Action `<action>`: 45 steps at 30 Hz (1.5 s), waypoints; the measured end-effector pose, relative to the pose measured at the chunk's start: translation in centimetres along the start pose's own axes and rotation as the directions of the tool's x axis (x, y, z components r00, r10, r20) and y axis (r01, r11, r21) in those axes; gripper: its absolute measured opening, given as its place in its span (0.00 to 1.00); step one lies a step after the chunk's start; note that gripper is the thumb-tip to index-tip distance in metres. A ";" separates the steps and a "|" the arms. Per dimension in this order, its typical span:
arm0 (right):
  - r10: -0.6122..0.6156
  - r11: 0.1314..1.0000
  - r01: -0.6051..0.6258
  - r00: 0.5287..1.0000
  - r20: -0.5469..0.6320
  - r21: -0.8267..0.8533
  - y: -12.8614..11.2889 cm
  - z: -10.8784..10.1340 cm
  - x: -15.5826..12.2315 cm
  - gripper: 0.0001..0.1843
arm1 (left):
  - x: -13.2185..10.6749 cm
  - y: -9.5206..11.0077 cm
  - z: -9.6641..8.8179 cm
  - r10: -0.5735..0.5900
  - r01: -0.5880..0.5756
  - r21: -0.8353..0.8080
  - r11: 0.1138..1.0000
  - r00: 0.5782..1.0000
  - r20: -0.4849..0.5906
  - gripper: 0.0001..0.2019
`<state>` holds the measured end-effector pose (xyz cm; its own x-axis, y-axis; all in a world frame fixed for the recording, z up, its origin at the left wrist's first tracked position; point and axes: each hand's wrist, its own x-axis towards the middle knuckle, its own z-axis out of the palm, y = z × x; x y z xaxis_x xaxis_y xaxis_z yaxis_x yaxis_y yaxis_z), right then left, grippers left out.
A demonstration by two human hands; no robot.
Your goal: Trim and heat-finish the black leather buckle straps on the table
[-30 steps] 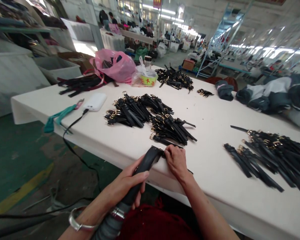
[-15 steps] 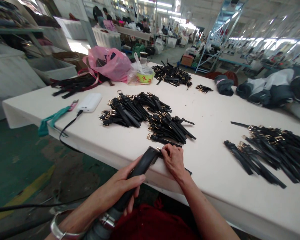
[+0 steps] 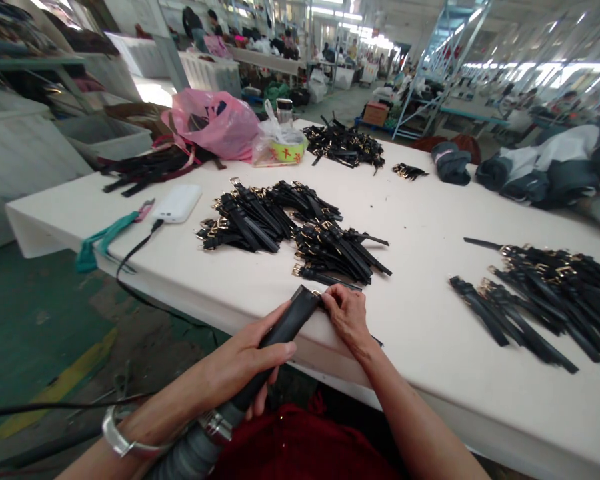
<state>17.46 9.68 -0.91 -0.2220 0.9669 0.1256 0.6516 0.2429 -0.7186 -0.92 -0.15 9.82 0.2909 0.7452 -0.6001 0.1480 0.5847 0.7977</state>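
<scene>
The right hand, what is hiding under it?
Under the right hand lies a black strap on the white table; only its ends peek out. The middle is covered.

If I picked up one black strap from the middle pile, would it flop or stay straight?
Probably flop: the straps in the middle pile lie curved and draped over each other. It likely feels light, being thin and narrow. Neighbours might snag and lift too, since the gold buckles and straps look tangled.
</scene>
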 end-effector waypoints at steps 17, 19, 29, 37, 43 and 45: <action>0.062 0.963 -0.041 0.996 -0.068 0.266 0.3 -0.4 -0.5 0.12 | 2.1 0.1 0.1 0.139 -0.138 -0.016 0.990 0.990 0.026 0.37; 0.073 0.951 -0.043 0.993 -0.088 0.305 0.4 -0.4 -0.6 0.12 | 2.0 -0.1 -0.1 0.137 -0.136 -0.050 0.989 0.990 0.023 0.38; 0.117 0.948 -0.074 0.986 -0.122 0.310 0.3 -0.4 -0.8 0.11 | 0.3 -0.7 0.2 0.075 -0.075 -0.093 0.993 0.997 -0.005 0.39; 0.135 0.950 -0.083 0.978 -0.157 0.300 0.0 -0.5 -0.8 0.12 | 0.0 -1.4 -0.7 0.052 -0.049 -0.082 0.995 0.998 0.025 0.40; -0.032 0.993 0.038 0.998 -0.062 0.109 -0.7 -1.5 -0.5 0.17 | -0.1 -1.7 -0.6 0.058 -0.059 -0.113 0.992 0.998 -0.012 0.41; -0.076 0.996 0.076 0.997 0.003 0.047 -0.7 -1.8 -0.3 0.16 | -0.2 -1.7 -0.6 0.060 -0.061 -0.125 0.990 0.998 -0.011 0.41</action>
<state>18.35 9.39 0.81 -0.2728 0.9455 0.1778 0.5982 0.3115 -0.7383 -1.80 -1.11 8.53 0.2887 0.7827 -0.5514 0.0103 0.5734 0.8192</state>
